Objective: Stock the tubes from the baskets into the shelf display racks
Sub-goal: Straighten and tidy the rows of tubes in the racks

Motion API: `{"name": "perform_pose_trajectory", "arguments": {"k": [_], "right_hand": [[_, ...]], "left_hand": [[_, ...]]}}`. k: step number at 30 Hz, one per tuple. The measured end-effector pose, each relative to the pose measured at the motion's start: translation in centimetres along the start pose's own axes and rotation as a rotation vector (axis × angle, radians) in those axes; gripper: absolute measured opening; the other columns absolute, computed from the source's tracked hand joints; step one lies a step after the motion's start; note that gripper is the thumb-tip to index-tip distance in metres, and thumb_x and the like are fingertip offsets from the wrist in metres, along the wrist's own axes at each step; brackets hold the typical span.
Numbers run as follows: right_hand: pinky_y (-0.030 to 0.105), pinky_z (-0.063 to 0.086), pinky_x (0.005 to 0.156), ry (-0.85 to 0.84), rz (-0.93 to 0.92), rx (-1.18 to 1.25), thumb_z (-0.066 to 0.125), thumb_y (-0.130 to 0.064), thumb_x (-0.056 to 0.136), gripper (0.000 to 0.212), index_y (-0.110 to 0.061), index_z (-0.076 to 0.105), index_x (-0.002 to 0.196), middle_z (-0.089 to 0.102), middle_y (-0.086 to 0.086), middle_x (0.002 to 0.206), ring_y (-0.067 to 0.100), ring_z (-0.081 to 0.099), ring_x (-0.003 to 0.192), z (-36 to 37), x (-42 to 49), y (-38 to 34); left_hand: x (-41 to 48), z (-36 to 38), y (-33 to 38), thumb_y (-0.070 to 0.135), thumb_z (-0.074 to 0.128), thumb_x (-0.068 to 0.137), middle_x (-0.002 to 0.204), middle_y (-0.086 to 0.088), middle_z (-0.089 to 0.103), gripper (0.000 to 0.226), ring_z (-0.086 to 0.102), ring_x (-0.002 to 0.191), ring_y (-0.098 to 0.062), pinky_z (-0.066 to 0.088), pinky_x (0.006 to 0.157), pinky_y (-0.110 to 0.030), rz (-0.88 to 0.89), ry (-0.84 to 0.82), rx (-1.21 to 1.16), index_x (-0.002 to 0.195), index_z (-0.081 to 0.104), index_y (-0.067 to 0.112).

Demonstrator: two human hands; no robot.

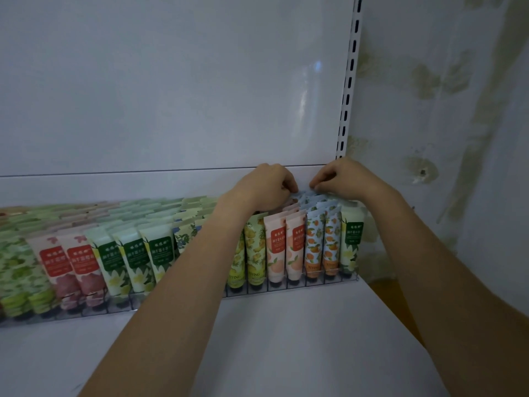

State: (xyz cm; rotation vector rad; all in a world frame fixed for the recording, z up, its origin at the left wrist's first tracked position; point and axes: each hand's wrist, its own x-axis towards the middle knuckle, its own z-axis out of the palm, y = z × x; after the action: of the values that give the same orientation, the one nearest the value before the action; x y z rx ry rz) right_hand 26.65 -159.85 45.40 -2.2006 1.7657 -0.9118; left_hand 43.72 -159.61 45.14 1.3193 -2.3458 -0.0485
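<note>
Probably light and squashy, the tubes stand rear-right in the rack; left hand and right hand each pinch their stiff crimped tops, likely the best hold.

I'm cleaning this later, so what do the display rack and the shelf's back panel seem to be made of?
The display rack: probably clear acrylic or similar plastic, glossy; the caps of the tubes show through its front wall. The back panel: likely white painted metal, semi-gloss; it shows soft reflections and meets a slotted upright.
</note>
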Motion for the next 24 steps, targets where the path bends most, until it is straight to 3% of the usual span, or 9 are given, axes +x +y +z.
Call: {"name": "perform_pose_trajectory", "arguments": {"k": [4,8,15,19,24], "right_hand": [[0.022,0.045,0.067,-0.001,0.003,-0.002,0.066,-0.015,0.083,0.011,-0.014,0.073,0.091,0.067,-0.001,0.087,0.008,0.06,0.076,0.6,0.1,-0.3],[0.025,0.048,0.068,0.0,0.033,-0.029,0.065,-0.016,0.084,0.011,-0.012,0.072,0.091,0.068,0.003,0.088,0.018,0.064,0.082,1.0,0.2,-0.4],[0.014,0.04,0.063,-0.069,-0.071,0.041,0.068,-0.013,0.081,0.016,-0.029,0.069,0.079,0.062,-0.015,0.078,-0.001,0.056,0.077,-0.5,0.0,-1.1],[0.017,0.044,0.064,-0.206,-0.073,0.002,0.068,-0.017,0.081,0.018,-0.033,0.068,0.072,0.067,-0.013,0.081,0.001,0.061,0.077,-0.9,-0.2,-1.4],[0.021,0.044,0.066,-0.243,-0.076,-0.038,0.068,-0.029,0.08,0.01,-0.035,0.067,0.073,0.066,-0.014,0.084,0.004,0.06,0.082,-0.9,-0.4,-1.4]], "left_hand": [[0.0,-0.1,0.0,0.011,0.047,0.089,0.114,-0.002,0.066,0.029,0.058,0.098,-0.016,0.043,0.081,-0.023,-0.006,0.002,0.006,0.109,0.067,0.017],[-0.1,-0.1,-0.2,0.011,0.047,0.09,0.114,-0.003,0.065,0.028,0.055,0.09,-0.013,0.042,0.08,-0.023,-0.004,-0.016,0.013,0.108,0.067,0.017],[-0.4,-1.4,-0.8,0.017,0.055,0.088,0.102,0.0,0.068,0.017,0.053,0.083,-0.011,0.039,0.072,-0.023,-0.032,-0.039,-0.014,0.098,0.069,0.017],[-0.7,-1.6,-0.6,0.018,0.056,0.088,0.102,0.001,0.068,0.017,0.053,0.083,-0.01,0.039,0.073,-0.023,-0.034,-0.094,0.01,0.099,0.07,0.017],[-0.9,-1.6,-0.2,0.015,0.055,0.089,0.106,-0.001,0.068,0.019,0.053,0.084,-0.011,0.04,0.074,-0.023,-0.026,-0.104,0.019,0.101,0.069,0.016]]}}
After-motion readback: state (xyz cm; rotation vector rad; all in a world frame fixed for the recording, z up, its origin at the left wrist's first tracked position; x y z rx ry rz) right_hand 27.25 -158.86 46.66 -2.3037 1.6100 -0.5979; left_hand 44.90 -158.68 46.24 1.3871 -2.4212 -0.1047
